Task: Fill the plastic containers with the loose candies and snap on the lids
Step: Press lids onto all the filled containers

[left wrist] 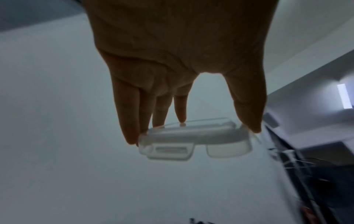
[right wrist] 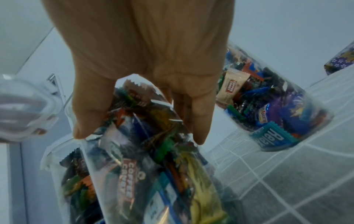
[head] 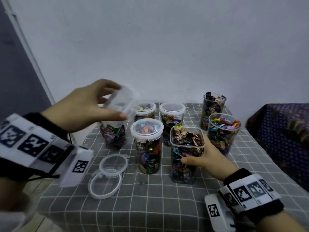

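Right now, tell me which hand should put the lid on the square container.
Left. The left hand already holds the square lid in the air, above and left of the square container. The right hand grips that container's side, steadying it.

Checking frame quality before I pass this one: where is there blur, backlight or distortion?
Head view: left hand and its square lid motion-blurred, wide-angle bending at the edges. Left wrist view: hand backlit and dark, lid soft. Right wrist view: right hand sharp on the square container, left edge smeared.
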Tool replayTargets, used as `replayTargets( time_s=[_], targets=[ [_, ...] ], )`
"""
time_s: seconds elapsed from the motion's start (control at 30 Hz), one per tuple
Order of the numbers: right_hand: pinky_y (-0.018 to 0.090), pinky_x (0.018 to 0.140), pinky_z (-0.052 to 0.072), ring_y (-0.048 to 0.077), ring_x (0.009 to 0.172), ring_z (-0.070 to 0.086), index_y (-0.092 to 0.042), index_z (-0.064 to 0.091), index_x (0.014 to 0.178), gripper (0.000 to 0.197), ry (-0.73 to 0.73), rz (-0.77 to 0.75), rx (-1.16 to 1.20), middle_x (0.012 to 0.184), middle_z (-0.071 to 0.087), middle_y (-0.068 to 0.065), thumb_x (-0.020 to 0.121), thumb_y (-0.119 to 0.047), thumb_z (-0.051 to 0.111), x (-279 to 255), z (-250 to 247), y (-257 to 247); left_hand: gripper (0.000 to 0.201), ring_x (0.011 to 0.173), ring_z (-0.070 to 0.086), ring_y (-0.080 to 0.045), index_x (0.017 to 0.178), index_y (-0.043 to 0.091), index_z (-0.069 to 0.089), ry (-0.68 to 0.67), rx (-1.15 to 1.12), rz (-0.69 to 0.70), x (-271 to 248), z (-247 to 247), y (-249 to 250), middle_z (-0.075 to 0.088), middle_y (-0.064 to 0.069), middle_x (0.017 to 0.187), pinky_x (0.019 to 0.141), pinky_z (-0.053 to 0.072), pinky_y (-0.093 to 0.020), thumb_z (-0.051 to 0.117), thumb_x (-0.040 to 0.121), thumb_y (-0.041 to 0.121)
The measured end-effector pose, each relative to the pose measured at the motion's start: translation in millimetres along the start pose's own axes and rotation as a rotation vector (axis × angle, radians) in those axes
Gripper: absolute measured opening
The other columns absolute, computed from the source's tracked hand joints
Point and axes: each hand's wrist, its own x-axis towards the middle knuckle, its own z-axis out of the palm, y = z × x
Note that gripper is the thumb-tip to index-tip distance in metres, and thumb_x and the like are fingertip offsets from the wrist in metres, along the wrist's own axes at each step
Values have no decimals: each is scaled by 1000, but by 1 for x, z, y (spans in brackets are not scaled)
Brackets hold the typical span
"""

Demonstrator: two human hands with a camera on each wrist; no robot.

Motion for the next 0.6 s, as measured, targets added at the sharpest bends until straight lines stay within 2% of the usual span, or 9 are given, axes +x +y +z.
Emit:
replayTargets(
  time_s=[0.1, 0.2, 0.27, 0.33, 0.43, 0.5, 0.6],
  targets=[
    [39, 101, 46, 5, 111, 59, -28, 43, 125, 85, -20, 1, 21, 117, 63, -11, 52, -35, 86, -3, -3, -1, 83, 115, 55, -4, 113, 51, 46, -146, 119, 111, 12, 22, 36, 55, 15, 128, 100, 46, -33, 72, 37, 72],
    [38, 99, 47, 7, 110, 60, -27, 44, 123, 82, -46, -13, 39, 118, 64, -7, 55, -28, 90, -7, -4, -1, 83, 117, 54, -12, 127, 42, 40, -271, 279, 201, 26, 49, 60, 52, 6, 135, 101, 43, -33, 75, 54, 62],
    [36, 98, 48, 9, 112, 60, -29, 43, 123, 83, -45, -26, 51, 119, 63, -6, 54, -28, 88, -8, -4, 0, 79, 110, 54, -16, 131, 38, 38, -342, 371, 229, 35, 67, 70, 55, 4, 128, 94, 44, -33, 75, 64, 54],
    [31, 98, 47, 8, 116, 57, -33, 41, 124, 84, -42, -36, 45, 122, 61, -8, 55, -25, 89, -10, -5, 0, 77, 101, 54, -16, 132, 36, 36, -415, 434, 239, 44, 85, 78, 57, 4, 114, 84, 43, -30, 75, 67, 51],
    [29, 100, 45, 3, 117, 54, -41, 34, 126, 90, -45, -44, 15, 128, 57, -11, 54, -31, 87, -11, -5, 1, 77, 93, 49, -13, 134, 35, 35, -501, 509, 245, 54, 104, 88, 53, 6, 106, 79, 40, -27, 76, 69, 47],
    [28, 100, 45, 2, 117, 54, -42, 31, 128, 91, -53, -49, 25, 129, 56, -11, 57, -25, 86, -11, -6, 1, 77, 96, 48, -13, 135, 34, 35, -542, 556, 243, 59, 112, 91, 53, 5, 108, 85, 41, -29, 76, 70, 45],
    [32, 102, 44, 1, 117, 54, -41, 30, 130, 94, -45, -47, 23, 127, 57, -13, 53, -34, 85, -12, -6, 2, 78, 106, 51, -17, 134, 33, 36, -594, 575, 226, 65, 118, 89, 56, 1, 121, 96, 44, -36, 77, 69, 45]
  ],
)
